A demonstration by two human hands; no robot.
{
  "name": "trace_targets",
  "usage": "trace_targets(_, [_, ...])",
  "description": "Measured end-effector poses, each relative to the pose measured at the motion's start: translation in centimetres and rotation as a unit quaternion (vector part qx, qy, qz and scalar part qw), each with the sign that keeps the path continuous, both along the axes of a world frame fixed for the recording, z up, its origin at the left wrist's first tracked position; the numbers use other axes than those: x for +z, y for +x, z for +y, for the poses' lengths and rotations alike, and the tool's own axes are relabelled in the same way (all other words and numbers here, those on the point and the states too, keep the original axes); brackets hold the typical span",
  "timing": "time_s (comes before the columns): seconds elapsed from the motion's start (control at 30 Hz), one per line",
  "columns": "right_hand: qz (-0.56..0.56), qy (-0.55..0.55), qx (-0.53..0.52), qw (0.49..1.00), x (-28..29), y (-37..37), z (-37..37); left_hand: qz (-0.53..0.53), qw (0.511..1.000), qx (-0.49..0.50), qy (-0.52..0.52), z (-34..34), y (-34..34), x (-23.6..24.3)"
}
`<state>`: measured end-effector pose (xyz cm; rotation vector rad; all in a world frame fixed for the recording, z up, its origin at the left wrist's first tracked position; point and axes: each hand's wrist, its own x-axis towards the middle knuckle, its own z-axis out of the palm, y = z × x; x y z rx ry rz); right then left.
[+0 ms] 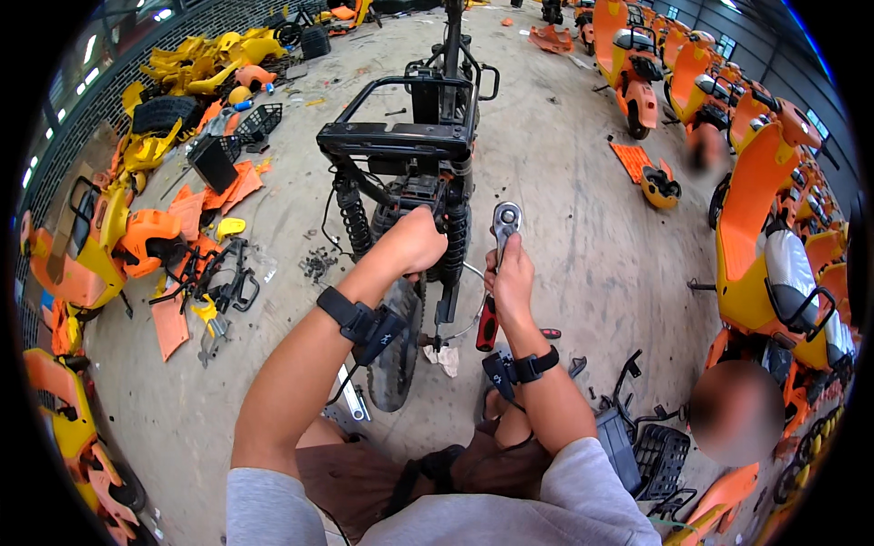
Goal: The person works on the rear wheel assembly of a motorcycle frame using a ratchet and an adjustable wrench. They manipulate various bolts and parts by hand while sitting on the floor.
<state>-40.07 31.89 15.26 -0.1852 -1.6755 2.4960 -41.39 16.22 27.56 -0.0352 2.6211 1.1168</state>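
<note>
In front of me stands a stripped scooter frame (396, 136), black, with a rear rack, two coil shock absorbers (455, 241) and a rear wheel (396, 364). My left hand (414, 241) is closed at the back of the frame, between the shocks and above the wheel. Whatever its fingers hold is hidden. Just right of the frame, my right hand (514, 273) grips a ratchet wrench (507, 218) upright. The tool's round silver head points up, and its red and black handle shows below the hand. The ratchet is apart from the scooter.
A silver flat tool (355, 400) lies by the wheel, near crumpled paper (443, 360). Black baskets (660, 455) sit at lower right. Orange and yellow scooters (751, 227) line the right side. Loose panels (187, 214) and a yellow heap (196, 64) cover the left floor.
</note>
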Motion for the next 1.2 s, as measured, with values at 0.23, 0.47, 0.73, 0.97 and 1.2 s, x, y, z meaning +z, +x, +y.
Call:
trace_targets(0.23, [0.007,0.034,0.027,0.999,0.0,-0.3,0.2,-0.003,1.0,-0.02,0.005,0.1,-0.1,0.2])
trace_targets(0.47, [0.023,0.062,0.021,0.998,-1.0,-0.8,-0.5,-0.007,1.0,-0.018,-0.016,0.3,-0.2,0.1])
trace_targets(0.73, [0.003,0.12,-0.002,0.993,-1.4,-1.6,-0.5,-0.012,0.999,-0.016,-0.04,0.5,0.2,0.6])
trace_targets(0.97, [0.024,0.13,0.003,0.991,-1.6,-1.7,-0.6,-0.004,0.999,0.019,-0.03,0.4,0.2,0.4])
trace_targets(1.2, [0.057,0.21,0.017,0.976,-0.5,-0.9,0.1,0.005,1.0,0.005,0.022,0.0,-0.1,-0.5])
